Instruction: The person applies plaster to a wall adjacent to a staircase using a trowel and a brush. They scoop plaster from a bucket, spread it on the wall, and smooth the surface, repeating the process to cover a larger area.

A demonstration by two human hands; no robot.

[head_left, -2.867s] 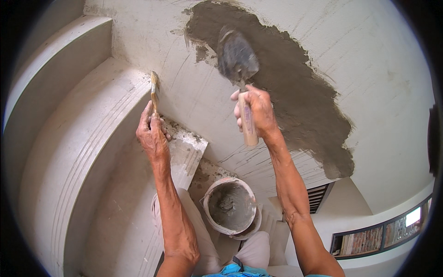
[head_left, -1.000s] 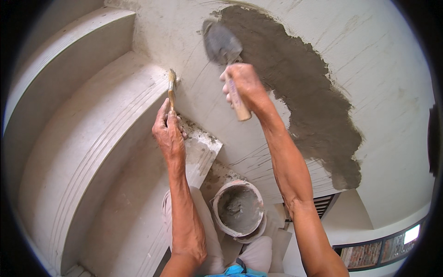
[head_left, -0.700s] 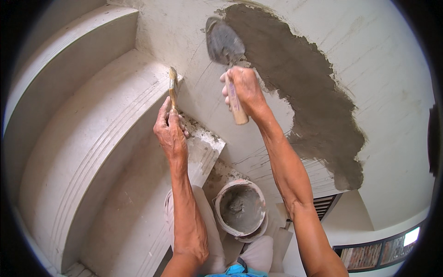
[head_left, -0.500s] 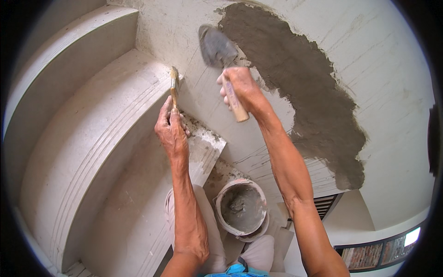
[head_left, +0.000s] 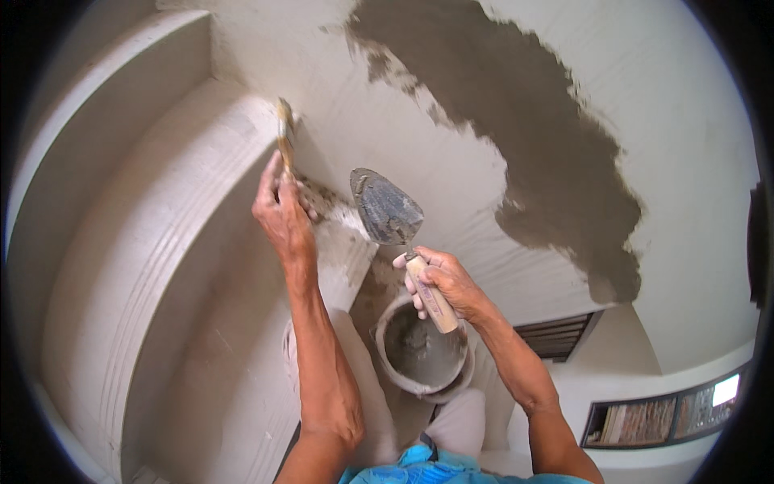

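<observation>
My right hand (head_left: pixel 443 282) is wrapped round the wooden handle of a trowel (head_left: pixel 387 207). Its blade carries smears of grey mortar and points up and left, apart from the wall. In my left hand (head_left: pixel 284 211) a small paintbrush (head_left: pixel 285 133) is pinched by its handle, bristles upward, beside the corner of a stair step. Below the trowel stands a bucket (head_left: pixel 389 373) with wet grey mortar (head_left: pixel 423 347) in it, partly behind my right hand. A broad patch of dark wet mortar (head_left: pixel 548 153) runs diagonally across the pale wall (head_left: pixel 669 161).
Curved pale stair steps (head_left: pixel 161 210) with grooved edges rise on the left. Mortar crumbs lie where the lower step (head_left: pixel 334 258) meets the wall. A slatted dark opening (head_left: pixel 556 335) and a dark-framed window (head_left: pixel 661 415) are at the lower right.
My right hand has brought the trowel down from the patch's upper left edge, toward the bucket. The brush and my left hand have shifted slightly up and left in view.
</observation>
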